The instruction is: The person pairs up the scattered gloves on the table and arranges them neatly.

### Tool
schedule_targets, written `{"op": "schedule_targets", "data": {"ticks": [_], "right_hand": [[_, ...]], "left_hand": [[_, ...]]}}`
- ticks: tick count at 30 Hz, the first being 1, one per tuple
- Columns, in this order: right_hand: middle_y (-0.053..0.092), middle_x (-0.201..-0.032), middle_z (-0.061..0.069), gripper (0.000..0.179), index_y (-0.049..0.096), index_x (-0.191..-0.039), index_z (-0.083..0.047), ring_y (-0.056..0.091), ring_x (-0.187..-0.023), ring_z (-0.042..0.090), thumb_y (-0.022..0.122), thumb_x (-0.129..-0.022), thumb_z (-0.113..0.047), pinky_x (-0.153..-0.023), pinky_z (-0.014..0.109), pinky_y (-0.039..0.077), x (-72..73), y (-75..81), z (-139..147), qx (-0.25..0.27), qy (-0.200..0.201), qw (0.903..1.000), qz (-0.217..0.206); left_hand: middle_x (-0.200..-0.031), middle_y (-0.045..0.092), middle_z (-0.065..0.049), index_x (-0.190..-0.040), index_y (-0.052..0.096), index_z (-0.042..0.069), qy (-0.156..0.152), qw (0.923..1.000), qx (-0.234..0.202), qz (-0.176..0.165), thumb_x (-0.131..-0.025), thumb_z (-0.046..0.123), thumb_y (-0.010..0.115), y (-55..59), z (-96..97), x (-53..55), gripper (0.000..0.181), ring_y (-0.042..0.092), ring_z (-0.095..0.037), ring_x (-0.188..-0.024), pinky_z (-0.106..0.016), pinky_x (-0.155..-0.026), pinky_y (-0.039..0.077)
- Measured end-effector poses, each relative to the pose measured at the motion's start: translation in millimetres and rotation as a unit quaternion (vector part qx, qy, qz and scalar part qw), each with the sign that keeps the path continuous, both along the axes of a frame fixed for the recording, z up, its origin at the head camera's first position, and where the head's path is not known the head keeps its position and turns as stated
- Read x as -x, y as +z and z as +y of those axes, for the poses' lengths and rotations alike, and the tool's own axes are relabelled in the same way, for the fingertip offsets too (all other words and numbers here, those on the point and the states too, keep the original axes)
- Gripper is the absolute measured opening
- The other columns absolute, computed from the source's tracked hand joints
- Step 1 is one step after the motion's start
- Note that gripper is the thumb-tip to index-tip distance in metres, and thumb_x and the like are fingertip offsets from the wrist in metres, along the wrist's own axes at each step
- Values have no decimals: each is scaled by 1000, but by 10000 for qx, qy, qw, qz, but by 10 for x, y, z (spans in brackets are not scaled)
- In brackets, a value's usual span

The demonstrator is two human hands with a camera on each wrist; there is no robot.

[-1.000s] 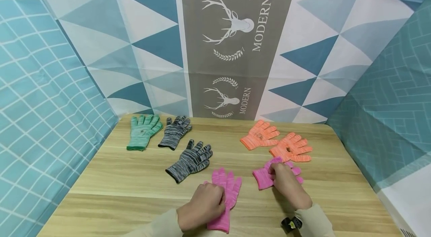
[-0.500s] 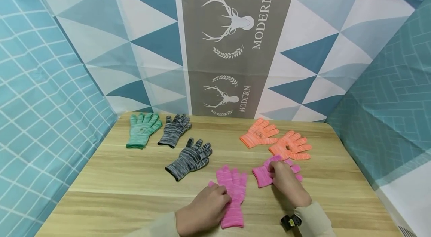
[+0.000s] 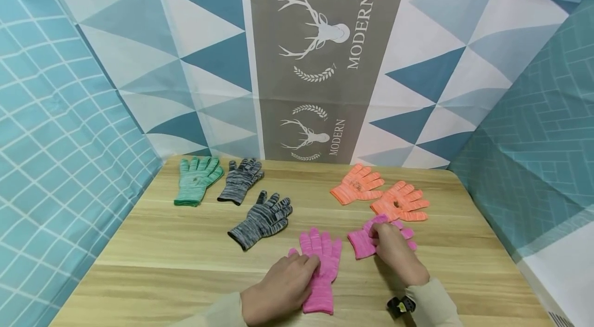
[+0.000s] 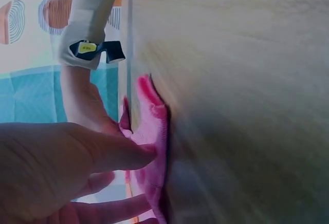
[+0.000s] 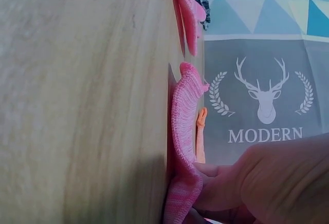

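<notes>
In the head view, two pink knit gloves lie in front of me. My left hand (image 3: 285,285) rests on the nearer pink glove (image 3: 321,273), which lies flat with its fingers pointing away. The left wrist view shows the thumb (image 4: 139,152) touching it, with a gap between thumb and fingers. To the right, my right hand (image 3: 396,252) pinches the other pink glove (image 3: 362,244) near its middle. The right wrist view has the cuff of this pink glove (image 5: 185,106) slightly raised and the fabric bunched at the fingertips. My fingers partly cover both gloves.
Two orange gloves (image 3: 357,185) lie just beyond the right pink one, nearly touching it. Two grey-black gloves (image 3: 261,221) and a green glove (image 3: 197,180) lie at the left on the wooden table (image 3: 162,275). Patterned cloth walls (image 3: 315,59) stand behind and at both sides.
The nearer pink glove has shifted right, with its fingers now more spread, and my left hand has followed, its fingers loosening. My right hand and its glove stay nearly in place.
</notes>
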State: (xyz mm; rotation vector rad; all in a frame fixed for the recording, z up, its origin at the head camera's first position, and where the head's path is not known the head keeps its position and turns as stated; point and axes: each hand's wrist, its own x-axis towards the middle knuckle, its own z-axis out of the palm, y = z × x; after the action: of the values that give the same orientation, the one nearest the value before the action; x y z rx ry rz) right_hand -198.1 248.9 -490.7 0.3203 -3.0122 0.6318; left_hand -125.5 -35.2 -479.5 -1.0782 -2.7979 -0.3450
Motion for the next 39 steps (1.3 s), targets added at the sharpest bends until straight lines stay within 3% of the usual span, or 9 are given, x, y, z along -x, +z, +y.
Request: {"op": "schedule_targets", "data": {"ticks": [5,9,12,17,24,31,39], "right_hand": [[65,-77,3,21,68,-78,-6,59,-72,15,70,-85,13,-63,31,53,3,4,-8,28,-17,10000,23],[65,-77,3,20,68,-79,-6,60,-73,15,69,-86,13,-64,31,54,3,17,-1,36,-26,10000,-75],[66,-76,3,20,69,-79,-6,61,-73,15,69,-86,13,-64,32,54,2,35,2,76,-38,9999,-64],[67,-76,3,16,70,-79,-6,61,-71,14,74,-86,8,-63,32,54,-32,46,-5,193,-61,9997,100],[62,-82,7,12,67,-83,-3,57,-76,19,76,-90,-5,-66,37,50,-96,14,-44,16,-365,9993,120],[64,-87,7,10,73,-90,-2,58,-83,20,80,-84,1,-71,38,53,-86,67,-67,41,-62,10000,-30],[68,-83,4,11,76,-87,-4,61,-82,17,78,-83,6,-72,36,55,-117,24,-63,56,29,9999,81]], "left_hand": [[-91,63,4,-107,68,18,106,9996,262,-87,-91,18,71,26,-36,-4,16,54,-12,-78,-26,-61,43],[-96,61,3,-106,70,16,7,9999,127,-49,-88,18,74,52,-52,24,19,54,-12,-83,-26,-66,47],[-112,64,-2,-117,69,15,-195,9998,87,-16,-91,23,74,75,-45,43,28,62,-16,-100,-31,-81,55],[-140,59,-8,-141,62,22,-528,9961,613,-364,-96,39,70,51,-69,15,48,58,-24,-130,-44,-102,54],[-157,49,-8,-150,52,39,-705,9872,1211,-767,-97,52,65,49,-148,-4,56,48,-28,-143,-52,-103,53],[-157,49,-7,-152,48,42,-664,9848,1492,-600,-99,55,60,80,-166,-19,56,48,-27,-143,-52,-103,53],[-159,47,-6,-153,45,44,-562,9815,1576,-926,-98,55,61,95,-177,-34,58,46,-28,-145,-55,-103,52]]}}
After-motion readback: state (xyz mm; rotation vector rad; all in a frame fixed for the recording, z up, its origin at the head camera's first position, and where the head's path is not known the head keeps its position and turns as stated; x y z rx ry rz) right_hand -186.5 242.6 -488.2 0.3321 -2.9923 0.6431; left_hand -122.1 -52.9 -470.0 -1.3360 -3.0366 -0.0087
